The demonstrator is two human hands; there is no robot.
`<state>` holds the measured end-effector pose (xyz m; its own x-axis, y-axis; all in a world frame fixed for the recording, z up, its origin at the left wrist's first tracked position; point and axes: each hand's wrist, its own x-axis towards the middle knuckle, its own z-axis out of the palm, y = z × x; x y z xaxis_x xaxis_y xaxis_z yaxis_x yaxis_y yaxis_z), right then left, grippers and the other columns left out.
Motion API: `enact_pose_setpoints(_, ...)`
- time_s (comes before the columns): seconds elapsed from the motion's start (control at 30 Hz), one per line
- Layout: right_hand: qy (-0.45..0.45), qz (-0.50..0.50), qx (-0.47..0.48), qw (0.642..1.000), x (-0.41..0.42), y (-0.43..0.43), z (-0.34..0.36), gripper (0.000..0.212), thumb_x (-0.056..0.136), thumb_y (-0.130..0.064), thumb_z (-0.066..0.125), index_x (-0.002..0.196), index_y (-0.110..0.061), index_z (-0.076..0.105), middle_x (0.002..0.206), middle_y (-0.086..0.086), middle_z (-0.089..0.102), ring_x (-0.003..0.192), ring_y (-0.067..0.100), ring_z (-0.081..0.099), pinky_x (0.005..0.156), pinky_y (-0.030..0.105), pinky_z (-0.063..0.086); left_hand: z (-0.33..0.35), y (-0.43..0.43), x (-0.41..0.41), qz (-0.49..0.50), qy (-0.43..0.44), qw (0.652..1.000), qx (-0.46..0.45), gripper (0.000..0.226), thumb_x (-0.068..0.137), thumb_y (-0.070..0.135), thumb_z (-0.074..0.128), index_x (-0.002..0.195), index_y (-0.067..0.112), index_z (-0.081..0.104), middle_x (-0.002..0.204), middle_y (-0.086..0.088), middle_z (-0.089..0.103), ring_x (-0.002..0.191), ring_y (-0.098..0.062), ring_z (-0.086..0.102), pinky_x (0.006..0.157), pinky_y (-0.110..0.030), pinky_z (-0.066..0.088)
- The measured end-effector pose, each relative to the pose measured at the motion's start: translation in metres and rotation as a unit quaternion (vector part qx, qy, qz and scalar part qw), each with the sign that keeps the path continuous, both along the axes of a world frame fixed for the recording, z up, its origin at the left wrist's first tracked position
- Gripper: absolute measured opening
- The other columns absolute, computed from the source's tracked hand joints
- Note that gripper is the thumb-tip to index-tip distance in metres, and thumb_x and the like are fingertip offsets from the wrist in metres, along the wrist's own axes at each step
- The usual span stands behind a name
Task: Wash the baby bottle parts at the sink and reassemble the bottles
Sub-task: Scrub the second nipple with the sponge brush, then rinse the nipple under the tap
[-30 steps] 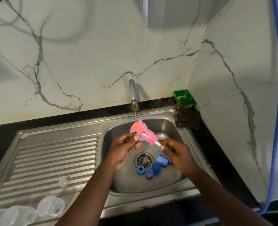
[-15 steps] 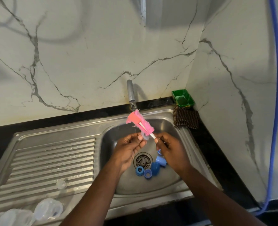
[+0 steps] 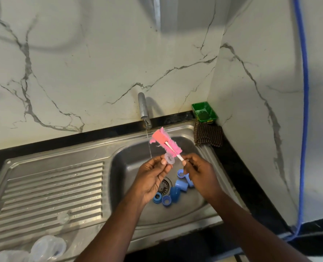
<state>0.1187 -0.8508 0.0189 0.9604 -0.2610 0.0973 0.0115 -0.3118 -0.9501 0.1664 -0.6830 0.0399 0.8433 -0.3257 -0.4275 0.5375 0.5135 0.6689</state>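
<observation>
Over the steel sink basin (image 3: 200, 201), my left hand (image 3: 153, 176) pinches a small clear silicone teat (image 3: 169, 158) between thumb and fingers. My right hand (image 3: 200, 174) grips the white handle of a pink sponge brush (image 3: 164, 142), whose head points up and left, just beside the teat. A thin stream runs from the tap (image 3: 143, 110) down past the brush. Several blue bottle rings and caps (image 3: 173, 193) lie around the drain (image 3: 164, 186). Clear bottles (image 3: 47, 247) lie on the drainboard at the lower left, and a clear teat (image 3: 63, 218) sits above them.
A ribbed drainboard (image 3: 49, 193) stretches left of the basin. A green tray (image 3: 204, 112) and a dark checked cloth (image 3: 209, 137) sit at the back right corner. A blue hose (image 3: 303, 110) hangs down the right wall. Marble walls close in behind and on the right.
Both hands have drawn together and risen slightly. The brush head has swung up and left, nearer the tap's stream, and the clear teat now shows in my left fingers.
</observation>
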Motion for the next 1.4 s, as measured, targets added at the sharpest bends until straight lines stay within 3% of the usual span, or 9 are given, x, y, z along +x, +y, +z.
enact_pose_setpoints(0.3,0.088,-0.156,-0.130,0.975,-0.037,-0.060,-0.018,0.018,0.086,-0.024,0.072,0.101,-0.026,0.063,0.084,-0.001,0.071,0.079,0.018,0.065,0.075,0.033,0.052,-0.030,-0.044,-0.017,-0.060,0.050,0.997,0.017,0.035,0.095,-0.009,0.052,0.128,-0.004,0.060,0.115,-0.023,0.066,0.088,-0.021,0.072,0.076,-0.025,0.061)
enact_pose_setpoints(0.43,0.127,-0.203,-0.281,0.929,-0.059,-0.096,-0.035,0.013,0.092,-0.024,0.063,0.100,-0.015,0.066,0.091,0.011,0.072,0.088,0.034,0.068,0.074,0.040,0.053,-0.039,-0.071,-0.032,-0.103,0.071,0.992,0.025,0.020,0.094,-0.006,0.054,0.111,-0.005,0.065,0.096,-0.018,0.068,0.071,-0.016,0.073,0.065,-0.024,0.061)
enact_pose_setpoints(0.6,0.188,-0.260,-0.375,0.870,-0.070,-0.130,-0.053,0.011,0.092,-0.013,0.057,0.096,-0.009,0.067,0.092,0.015,0.069,0.084,0.034,0.066,0.074,0.037,0.050,-0.045,-0.082,-0.039,-0.174,0.054,0.982,0.052,0.018,0.091,-0.008,0.059,0.106,-0.001,0.067,0.091,-0.016,0.073,0.082,-0.022,0.072,0.080,-0.029,0.061)
enact_pose_setpoints(0.8,0.214,-0.253,-0.384,0.862,-0.066,-0.143,-0.062,0.017,0.088,-0.003,0.055,0.096,-0.008,0.069,0.093,0.015,0.070,0.086,0.034,0.068,0.076,0.038,0.055,-0.045,-0.075,-0.038,-0.163,0.032,0.979,0.119,0.022,0.089,-0.008,0.061,0.104,0.006,0.067,0.084,-0.014,0.070,0.077,-0.025,0.070,0.075,-0.030,0.060)
enact_pose_setpoints(1.03,0.125,-0.246,-0.438,0.855,-0.071,-0.135,-0.049,0.021,0.084,0.005,0.061,0.098,-0.010,0.067,0.081,0.018,0.066,0.069,0.036,0.064,0.061,0.046,0.056,-0.053,-0.042,-0.023,-0.134,0.055,0.975,0.168,0.008,0.091,0.005,0.067,0.098,0.011,0.068,0.090,-0.012,0.074,0.087,-0.027,0.070,0.087,-0.038,0.057)
enact_pose_setpoints(1.13,0.092,-0.241,-0.460,0.850,-0.051,-0.119,-0.035,0.024,0.084,-0.008,0.061,0.107,-0.013,0.064,0.099,0.012,0.065,0.085,0.031,0.062,0.075,0.043,0.053,-0.059,-0.026,-0.013,-0.108,0.059,0.976,0.181,0.010,0.093,0.008,0.066,0.103,0.012,0.068,0.087,-0.012,0.073,0.080,-0.023,0.071,0.077,-0.035,0.057)
enact_pose_setpoints(1.27,0.008,-0.157,-0.382,0.911,-0.001,-0.067,-0.025,0.018,0.086,-0.009,0.062,0.103,-0.009,0.069,0.098,0.014,0.069,0.087,0.033,0.065,0.077,0.036,0.050,-0.062,-0.005,0.008,-0.065,0.061,0.978,0.189,0.017,0.091,0.001,0.066,0.107,0.008,0.067,0.087,-0.013,0.071,0.071,-0.019,0.069,0.069,-0.031,0.060)
enact_pose_setpoints(1.33,0.063,-0.055,-0.253,0.964,0.028,-0.029,-0.018,0.020,0.095,-0.014,0.058,0.110,-0.012,0.070,0.104,0.008,0.072,0.092,0.026,0.067,0.080,0.031,0.048,-0.062,0.004,0.025,-0.045,0.048,0.979,0.193,0.026,0.087,-0.005,0.068,0.111,0.005,0.067,0.093,-0.016,0.071,0.076,-0.021,0.069,0.072,-0.032,0.060)
enact_pose_setpoints(1.4,0.151,0.028,-0.133,0.979,0.063,0.007,-0.020,0.027,0.097,-0.017,0.058,0.122,-0.013,0.068,0.115,0.003,0.070,0.103,0.020,0.065,0.088,0.023,0.045,-0.057,0.013,0.046,-0.027,0.029,0.979,0.199,0.026,0.086,-0.008,0.068,0.110,0.002,0.067,0.094,-0.018,0.070,0.077,-0.022,0.068,0.072,-0.031,0.060)
